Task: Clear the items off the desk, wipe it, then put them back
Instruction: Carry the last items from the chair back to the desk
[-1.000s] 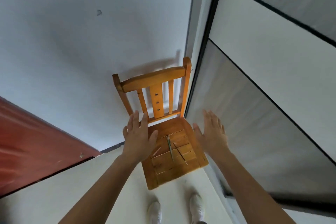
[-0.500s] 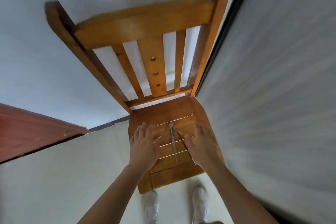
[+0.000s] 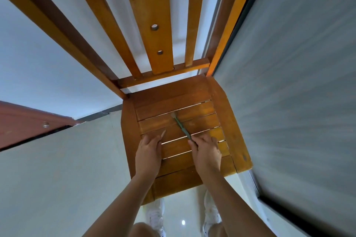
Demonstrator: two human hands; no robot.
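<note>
Both hands were down on the slatted seat of a wooden chair [image 3: 185, 121] at the centre of the frame, where small desk items lay. The left hand [image 3: 148, 152] was curled around a light-coloured pencil [image 3: 163, 134], whose tip poked out toward the upper right. The right hand [image 3: 206, 152] pinched the near end of a green pen [image 3: 181, 126]; its long axis ran diagonally, from the fingers up and left to a pale tip near the seat's middle. The worktop itself was out of view, so whether it had been wiped could not be told; judging by the items being gripped on the chair, returning them likely remained.
</note>
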